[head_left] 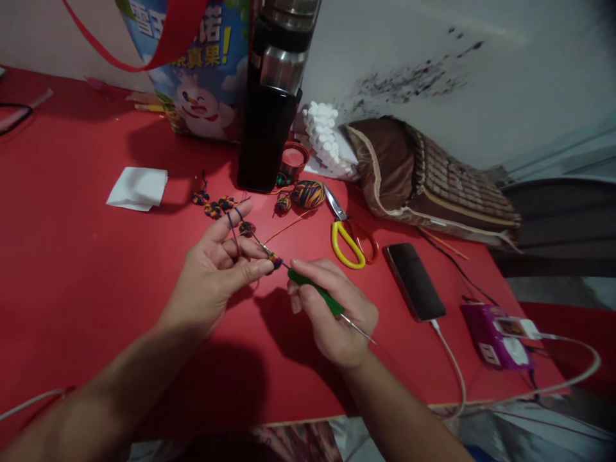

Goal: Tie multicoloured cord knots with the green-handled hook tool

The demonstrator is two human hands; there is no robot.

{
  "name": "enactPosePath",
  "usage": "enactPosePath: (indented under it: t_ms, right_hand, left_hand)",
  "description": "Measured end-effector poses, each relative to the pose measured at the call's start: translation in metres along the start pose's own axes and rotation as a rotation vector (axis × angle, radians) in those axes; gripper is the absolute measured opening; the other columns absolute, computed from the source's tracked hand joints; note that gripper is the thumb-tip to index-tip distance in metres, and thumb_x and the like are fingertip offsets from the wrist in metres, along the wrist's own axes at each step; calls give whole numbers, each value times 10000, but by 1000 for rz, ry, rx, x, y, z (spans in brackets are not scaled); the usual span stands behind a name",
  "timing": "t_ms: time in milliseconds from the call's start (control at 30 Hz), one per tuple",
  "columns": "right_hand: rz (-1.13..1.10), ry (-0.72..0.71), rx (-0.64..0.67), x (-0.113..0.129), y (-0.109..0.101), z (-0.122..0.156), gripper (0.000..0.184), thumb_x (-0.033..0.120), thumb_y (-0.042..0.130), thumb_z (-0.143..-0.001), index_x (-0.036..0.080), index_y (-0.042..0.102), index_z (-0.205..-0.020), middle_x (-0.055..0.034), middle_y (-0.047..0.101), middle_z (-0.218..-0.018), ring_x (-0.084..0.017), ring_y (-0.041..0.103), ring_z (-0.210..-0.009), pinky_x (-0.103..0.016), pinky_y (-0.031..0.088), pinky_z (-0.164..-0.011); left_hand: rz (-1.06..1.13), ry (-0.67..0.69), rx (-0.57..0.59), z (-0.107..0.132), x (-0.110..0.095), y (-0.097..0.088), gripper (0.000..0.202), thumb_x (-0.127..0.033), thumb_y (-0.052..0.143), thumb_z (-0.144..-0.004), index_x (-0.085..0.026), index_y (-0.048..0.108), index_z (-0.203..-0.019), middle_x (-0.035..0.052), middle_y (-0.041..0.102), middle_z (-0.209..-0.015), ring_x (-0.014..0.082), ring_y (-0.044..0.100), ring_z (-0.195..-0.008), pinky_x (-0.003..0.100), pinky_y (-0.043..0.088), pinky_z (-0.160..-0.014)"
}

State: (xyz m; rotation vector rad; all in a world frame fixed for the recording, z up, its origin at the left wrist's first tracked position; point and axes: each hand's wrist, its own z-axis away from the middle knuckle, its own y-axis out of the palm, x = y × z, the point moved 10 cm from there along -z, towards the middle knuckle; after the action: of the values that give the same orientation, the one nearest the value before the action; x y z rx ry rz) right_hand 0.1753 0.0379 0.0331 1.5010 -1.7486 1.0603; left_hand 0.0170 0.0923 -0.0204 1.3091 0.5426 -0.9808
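Note:
Between thumb and fingers, my left hand [224,260] pinches a small multicoloured crochet piece [275,262]. Dark yarn loops over a raised finger of that hand. My right hand [332,308] grips a crochet hook [315,292] by its green handle, its metal tip reaching into the crochet piece. Behind my left fingers hangs or lies a small round crocheted piece [247,229]; which one I cannot tell. Farther back are several finished-looking crochet bits [219,206] and a multicoloured yarn ball [308,194] with a smaller ball [283,205] beside it.
Yellow-and-red scissors [347,244] lie right of the yarn. A charging phone [414,281] and purple power box [495,337] are at right. Behind stand another phone [267,138], a thermos [283,58] and a printed bag [202,96]. White paper [137,188] lies left; a brown cushion [433,173] leans back right.

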Motion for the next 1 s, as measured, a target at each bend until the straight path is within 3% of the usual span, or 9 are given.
enactPosePath:
  t_ms: [300, 533, 700, 800, 1000]
  right_hand:
    - [-400, 224, -31, -34, 9, 6, 314, 245, 648, -1062, 309, 781, -1339, -11, 714, -873, -85, 634, -599, -270, 550, -602]
    - [-472, 305, -69, -46, 8, 6, 244, 278, 679, -1051, 301, 829, -1242, -12, 765, -845, -78, 617, -532, -252, 543, -539]
    - [-344, 257, -43, -36, 8, 2, 242, 276, 673, -1055, 297, 833, -1235, -19, 789, -853, -86, 643, -528, -252, 550, -517]
    - [-131, 136, -41, -19, 3, -2, 263, 224, 642, -1065, 290, 831, -1235, -13, 793, -831, -95, 664, -562, -268, 593, -579]
    - [276, -110, -56, 10, 4, 2, 312, 160, 593, -1075, 235, 783, -1311, -66, 820, -939, -168, 766, -822, -318, 651, -738]
  left_hand:
    - [-10, 22, -10, 3, 3, 2, 901, -61, 918, -747, -264, 585, -1559, -42, 750, -763, 93, 706, -735, 163, 604, -743]
    - [-97, 58, 2, 5, 3, 2, 790, -147, 905, -798, -298, 626, -1522, -9, 735, -933, 109, 678, -761, 200, 595, -684]
    - [-128, 114, 12, 6, -1, 6, 790, -106, 872, -804, -297, 623, -1529, -32, 715, -818, 111, 692, -770, 206, 619, -763]
    - [-145, 155, 11, 9, -2, 10, 846, -96, 860, -806, -295, 578, -1578, -44, 711, -784, 99, 669, -705, 194, 605, -722]
    - [-112, 147, -56, 14, 6, 9, 968, -96, 874, -797, -279, 472, -1658, -44, 734, -769, 92, 672, -729, 174, 580, -747]
